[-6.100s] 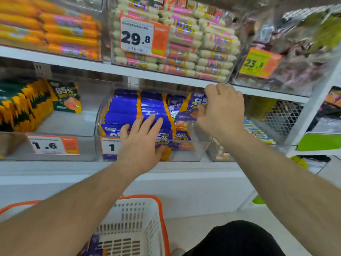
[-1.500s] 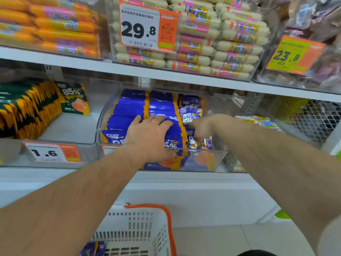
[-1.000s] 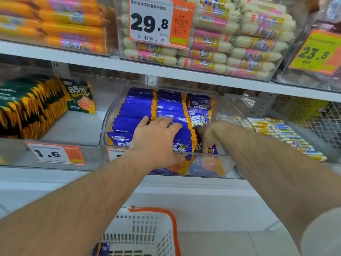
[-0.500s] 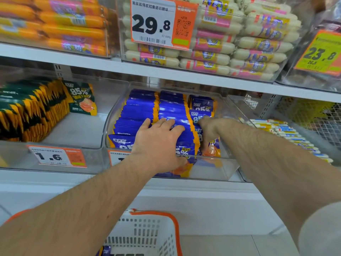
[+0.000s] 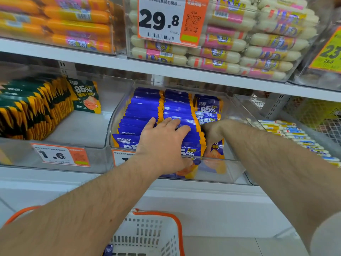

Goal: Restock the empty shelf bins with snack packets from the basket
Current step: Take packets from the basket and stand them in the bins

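Glossy blue foil-like snack packets [image 5: 147, 111] in a clear, smooth plastic bin [image 5: 221, 172]. Shiny plastic-wrapped sausages [image 5: 267, 52] above. Paper price tag [image 5: 60, 155], matt. White perforated plastic basket [image 5: 147, 235], orange rim. Smooth white painted shelf [image 5: 184, 71].

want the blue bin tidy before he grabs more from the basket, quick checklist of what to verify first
1. Left hand steadies the two left rows of blue packets: ok, it lies flat on them.
2. Right hand free for the next grab: cannot tell, its fingers are hidden among the right row.
3. Right row filled: not ok, it is sparse and uneven.
4. Room left in the clear bin: ok, front right corner.
5. Stock left in the basket: cannot tell, only a scrap of blue shows.
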Tool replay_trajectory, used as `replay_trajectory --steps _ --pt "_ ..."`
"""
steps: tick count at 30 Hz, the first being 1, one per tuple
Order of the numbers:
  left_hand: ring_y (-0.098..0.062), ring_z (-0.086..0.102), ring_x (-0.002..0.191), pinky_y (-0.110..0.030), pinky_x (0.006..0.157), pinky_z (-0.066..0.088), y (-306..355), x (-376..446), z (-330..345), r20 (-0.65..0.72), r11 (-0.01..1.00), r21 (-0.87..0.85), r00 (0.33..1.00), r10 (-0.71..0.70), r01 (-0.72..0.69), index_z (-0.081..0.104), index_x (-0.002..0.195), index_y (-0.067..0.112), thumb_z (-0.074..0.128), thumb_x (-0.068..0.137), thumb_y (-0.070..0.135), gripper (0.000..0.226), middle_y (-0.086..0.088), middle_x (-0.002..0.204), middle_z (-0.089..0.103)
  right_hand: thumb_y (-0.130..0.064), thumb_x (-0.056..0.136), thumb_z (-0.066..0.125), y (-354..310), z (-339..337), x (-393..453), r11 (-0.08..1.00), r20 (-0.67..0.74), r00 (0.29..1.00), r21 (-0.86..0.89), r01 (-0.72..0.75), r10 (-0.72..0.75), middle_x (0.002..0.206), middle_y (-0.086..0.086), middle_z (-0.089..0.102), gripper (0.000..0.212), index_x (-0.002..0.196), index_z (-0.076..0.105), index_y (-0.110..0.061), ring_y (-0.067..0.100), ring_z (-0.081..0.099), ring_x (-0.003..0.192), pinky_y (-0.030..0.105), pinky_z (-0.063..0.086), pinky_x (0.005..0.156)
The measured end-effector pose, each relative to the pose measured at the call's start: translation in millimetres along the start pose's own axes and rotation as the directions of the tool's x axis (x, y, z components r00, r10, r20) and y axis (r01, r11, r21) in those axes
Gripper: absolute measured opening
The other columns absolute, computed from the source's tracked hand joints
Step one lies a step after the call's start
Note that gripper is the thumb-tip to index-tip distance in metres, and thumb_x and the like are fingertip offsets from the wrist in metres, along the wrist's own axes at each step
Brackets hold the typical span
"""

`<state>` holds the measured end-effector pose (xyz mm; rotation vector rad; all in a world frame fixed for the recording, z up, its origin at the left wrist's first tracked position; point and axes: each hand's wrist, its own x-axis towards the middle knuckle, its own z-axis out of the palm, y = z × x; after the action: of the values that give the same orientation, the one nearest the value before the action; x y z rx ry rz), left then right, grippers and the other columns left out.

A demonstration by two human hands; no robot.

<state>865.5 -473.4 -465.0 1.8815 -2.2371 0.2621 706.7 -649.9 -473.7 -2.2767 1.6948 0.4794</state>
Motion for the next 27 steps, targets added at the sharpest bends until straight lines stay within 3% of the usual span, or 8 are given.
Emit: replay_trajectory --steps 2,4,6,9,16,21,25,27 --pt "-0.017 0.021 0.146 -0.048 0.12 0.011 0 0 0 -0.001 1.0 0.002 1.0 -0.001 0.001 0.024 0.146 0.037 0.052 0.075 0.078 0.086 0.005 0.159 0.022 -0.036 0.06 0.091 3 -2 -5 0.998 -0.107 0.994 -0.061 -0.003 -0.003 0.128 0.011 0.056 0.08 0.127 0.052 -0.018 0.033 0.05 0.121 0.041 0.043 0.095" --pt "-0.017 0.021 0.146 -0.048 0.12 0.011 0 0 0 0.003 1.0 0.001 1.0 0.0 0.0 0.023 0.147 0.037 0.051 0.076 0.078 0.086 0.005 0.159 0.022 -0.045 0.055 0.091 4 -6 -13 0.982 -0.295 0.955 -0.19 -0.015 -0.042 0.124 0.008 0.054 0.085 0.123 0.047 -0.02 0.031 0.041 0.124 0.046 0.033 0.102" --pt "-0.017 0.02 0.146 -0.049 0.12 0.012 0 0 -1 0.006 1.0 0.003 1.0 0.002 -0.002 0.023 0.147 0.037 0.052 0.076 0.077 0.086 0.005 0.159 0.022 -0.047 0.051 0.092 7 -7 -13 0.984 -0.356 0.933 -0.18 -0.013 -0.053 0.129 0.007 0.054 0.092 0.126 0.045 -0.02 0.03 0.038 0.128 0.049 0.025 0.109" --pt "-0.018 0.02 0.147 -0.05 0.12 0.012 1 -1 -2 0.014 1.0 0.005 1.0 0.002 -0.002 0.022 0.147 0.037 0.052 0.076 0.077 0.086 0.005 0.159 0.021 -0.049 0.05 0.092 7 -5 -12 0.985 -0.349 0.937 -0.171 -0.032 -0.03 0.135 0.009 0.051 0.103 0.133 0.041 -0.018 0.031 0.036 0.133 0.052 0.02 0.114" --pt "-0.018 0.018 0.147 -0.049 0.121 0.011 0 0 -3 0.024 1.0 0.004 1.0 0.002 -0.003 0.021 0.147 0.037 0.05 0.077 0.078 0.087 0.004 0.16 0.02 -0.049 0.048 0.093 6 -7 -13 0.981 -0.392 0.918 -0.191 -0.014 -0.063 0.143 0.014 0.039 0.117 0.142 0.031 -0.018 0.036 0.042 0.129 0.047 0.036 0.109" --pt "-0.018 0.019 0.147 -0.049 0.12 0.012 0 0 -2 0.025 1.0 0.006 1.0 0.006 -0.006 0.021 0.147 0.037 0.05 0.077 0.078 0.086 0.005 0.16 0.021 -0.048 0.044 0.094 10 -6 -10 0.985 -0.347 0.936 -0.175 -0.002 -0.06 0.132 0.009 0.057 0.131 0.144 0.01 -0.031 0.036 0.047 0.123 0.051 0.032 0.107" --pt "-0.017 0.02 0.147 -0.049 0.12 0.012 0 0 -2 0.013 1.0 0.012 1.0 0.005 -0.005 0.022 0.147 0.037 0.05 0.077 0.078 0.085 0.005 0.159 0.021 -0.033 0.063 0.086 12 -10 -7 0.944 -0.575 0.805 -0.324 -0.062 -0.145 0.127 0.012 0.056 0.099 0.14 0.026 -0.018 0.033 0.054 0.116 0.045 0.044 0.1" --pt "-0.017 0.02 0.146 -0.049 0.12 0.012 -1 0 -1 0.008 1.0 0.008 1.0 0.006 -0.006 0.023 0.146 0.037 0.051 0.076 0.078 0.085 0.005 0.159 0.022 -0.035 0.064 0.087 11 -15 -4 0.931 -0.633 0.755 -0.356 -0.086 -0.172 0.131 0.014 0.051 0.091 0.137 0.035 -0.016 0.034 0.05 0.121 0.043 0.042 0.101"
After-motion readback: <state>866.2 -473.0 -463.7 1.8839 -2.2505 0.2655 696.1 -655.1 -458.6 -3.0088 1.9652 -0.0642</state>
